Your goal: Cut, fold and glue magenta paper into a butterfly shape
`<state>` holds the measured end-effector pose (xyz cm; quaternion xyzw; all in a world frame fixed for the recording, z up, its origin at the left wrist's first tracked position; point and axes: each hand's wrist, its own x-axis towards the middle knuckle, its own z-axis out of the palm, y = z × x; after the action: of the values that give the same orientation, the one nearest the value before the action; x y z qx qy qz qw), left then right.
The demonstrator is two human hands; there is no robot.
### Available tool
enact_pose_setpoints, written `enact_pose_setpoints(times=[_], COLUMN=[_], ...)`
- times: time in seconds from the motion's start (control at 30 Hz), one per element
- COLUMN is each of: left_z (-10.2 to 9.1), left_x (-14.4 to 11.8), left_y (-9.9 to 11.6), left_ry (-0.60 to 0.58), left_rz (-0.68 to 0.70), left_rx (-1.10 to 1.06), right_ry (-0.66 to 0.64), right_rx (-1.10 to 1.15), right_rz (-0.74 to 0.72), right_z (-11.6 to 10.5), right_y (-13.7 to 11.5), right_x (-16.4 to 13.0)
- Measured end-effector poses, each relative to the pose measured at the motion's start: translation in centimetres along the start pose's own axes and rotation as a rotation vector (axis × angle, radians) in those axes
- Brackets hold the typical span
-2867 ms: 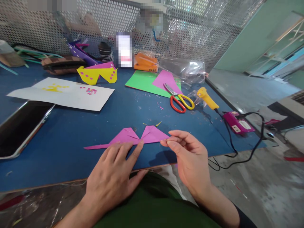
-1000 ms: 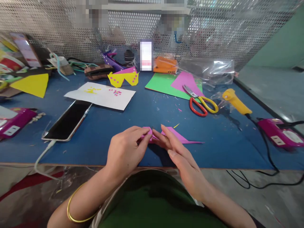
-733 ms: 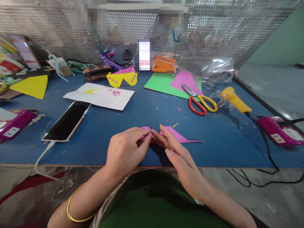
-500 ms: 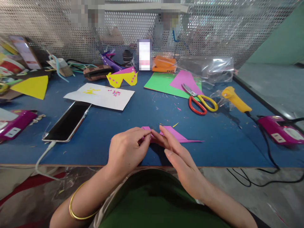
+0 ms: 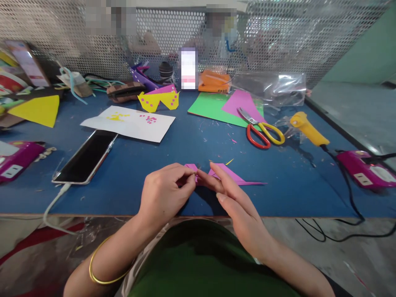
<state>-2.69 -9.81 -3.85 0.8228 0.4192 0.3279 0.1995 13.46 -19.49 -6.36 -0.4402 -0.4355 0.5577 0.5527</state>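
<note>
Pink paper point(image 5: 228, 173) in an angular cut shape lies near the table's front edge, partly hidden under my hands. My left hand point(image 5: 163, 189) is closed, thumb and forefinger pinched together over the paper's left part; whatever is between the tips is too small or hidden to make out. Against those tips rests a fingertip of my right hand point(image 5: 238, 202), whose fingers are stretched out across the middle of the paper, thumb apart. A thin yellow scrap point(image 5: 229, 161) lies just behind the paper.
Scissors point(image 5: 258, 131) lie on green and pink sheets point(image 5: 213, 108), beside a yellow glue gun point(image 5: 309, 128). A yellow paper mask point(image 5: 159, 101) stands behind a white sheet point(image 5: 130, 128) bearing small yellow and pink bits. A charging phone point(image 5: 86, 159) and purple power strips point(image 5: 368, 168) flank my hands.
My left finger and thumb have shifted slightly at the pinch, with the fingertips drawn a little closer together. My right hand stays nearly in place; the view has moved very slightly.
</note>
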Motion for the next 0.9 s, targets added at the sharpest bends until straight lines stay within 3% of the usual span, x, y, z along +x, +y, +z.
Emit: enact_pose_setpoints(times=[0.23, 0.7, 0.9], left_z=[0.1, -0.1, 0.1], left_x=[0.0, 0.2, 0.1], left_y=[0.0, -0.8, -0.8], left_ry=[0.009, 0.021, -0.02], left_rz=[-0.024, -0.107, -0.07], left_rx=[-0.023, -0.014, -0.087], right_ry=[0.011, 0.1, 0.105], right_rx=[0.19, 0.226, 0.219], right_rz=[-0.001, -0.042, -0.035], right_z=[0.2, 0.0, 0.0], right_y=[0.2, -0.4, -0.5], right_x=[0.1, 0.6, 0.7])
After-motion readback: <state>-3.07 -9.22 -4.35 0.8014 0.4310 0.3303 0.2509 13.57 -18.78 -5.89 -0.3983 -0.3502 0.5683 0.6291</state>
